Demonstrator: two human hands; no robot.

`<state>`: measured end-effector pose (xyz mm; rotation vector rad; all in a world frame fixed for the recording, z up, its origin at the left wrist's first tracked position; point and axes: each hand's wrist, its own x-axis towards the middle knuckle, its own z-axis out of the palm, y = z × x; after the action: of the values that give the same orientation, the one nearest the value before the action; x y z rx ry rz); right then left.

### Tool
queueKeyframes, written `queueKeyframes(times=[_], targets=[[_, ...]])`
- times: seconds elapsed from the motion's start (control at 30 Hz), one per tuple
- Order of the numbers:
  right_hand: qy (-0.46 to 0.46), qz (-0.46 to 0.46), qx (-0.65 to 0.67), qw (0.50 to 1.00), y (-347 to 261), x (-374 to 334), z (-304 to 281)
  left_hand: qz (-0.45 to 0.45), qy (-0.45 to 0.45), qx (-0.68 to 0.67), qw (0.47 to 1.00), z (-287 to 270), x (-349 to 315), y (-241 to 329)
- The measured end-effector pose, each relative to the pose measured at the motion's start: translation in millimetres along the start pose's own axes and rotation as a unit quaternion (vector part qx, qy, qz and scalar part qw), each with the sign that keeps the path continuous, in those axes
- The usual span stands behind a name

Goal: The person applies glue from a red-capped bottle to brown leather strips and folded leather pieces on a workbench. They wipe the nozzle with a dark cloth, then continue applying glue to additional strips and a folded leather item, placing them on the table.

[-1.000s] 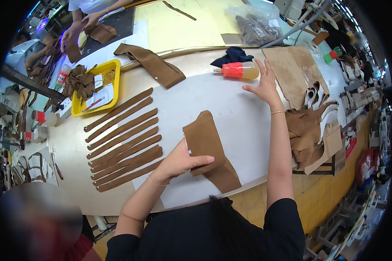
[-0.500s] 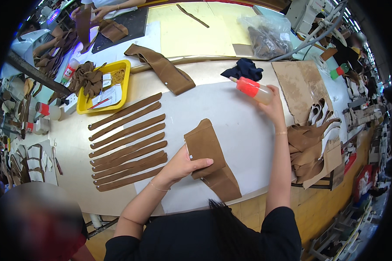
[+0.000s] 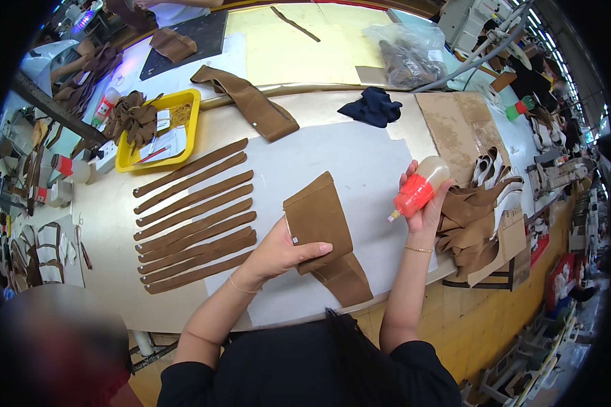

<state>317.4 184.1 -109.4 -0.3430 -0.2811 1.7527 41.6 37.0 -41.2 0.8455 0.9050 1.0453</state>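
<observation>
While the left hand point(image 3: 278, 254) lies flat, fingers spread, pinning the folded brown leather piece point(image 3: 322, 234) to the white sheet point(image 3: 360, 163) on the worktop point(image 3: 108, 271), the right hand point(image 3: 424, 203) grips a glue bottle point(image 3: 417, 190), red cap and nozzle tilted down-left, held above the sheet just right of the piece. Brown strips point(image 3: 193, 217) lie in a row to the left; yellow tray point(image 3: 125, 159) sits beyond them.
</observation>
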Motion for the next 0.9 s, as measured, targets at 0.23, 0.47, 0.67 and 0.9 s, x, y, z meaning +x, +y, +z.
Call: queueKeyframes(times=[0.23,0.47,0.67,0.9], targets=[[-0.057,0.054,-0.062,0.995,-3.2,-1.0,68.2,0.011,0.005,0.009,1.0,2.1,-6.9,11.1],[-0.15,-0.089,-0.161,0.971,4.8,-9.7,126.3,-0.022,0.001,-0.077,0.997,8.7,-17.3,23.8],[-0.163,-0.146,-0.421,0.881,25.5,-24.1,155.1,-0.012,-0.016,-0.065,0.998,13.7,-22.3,29.7],[-0.125,-0.251,-0.486,0.828,35.3,-24.5,149.1,0.008,-0.043,0.025,0.999,18.4,-30.6,30.0]])
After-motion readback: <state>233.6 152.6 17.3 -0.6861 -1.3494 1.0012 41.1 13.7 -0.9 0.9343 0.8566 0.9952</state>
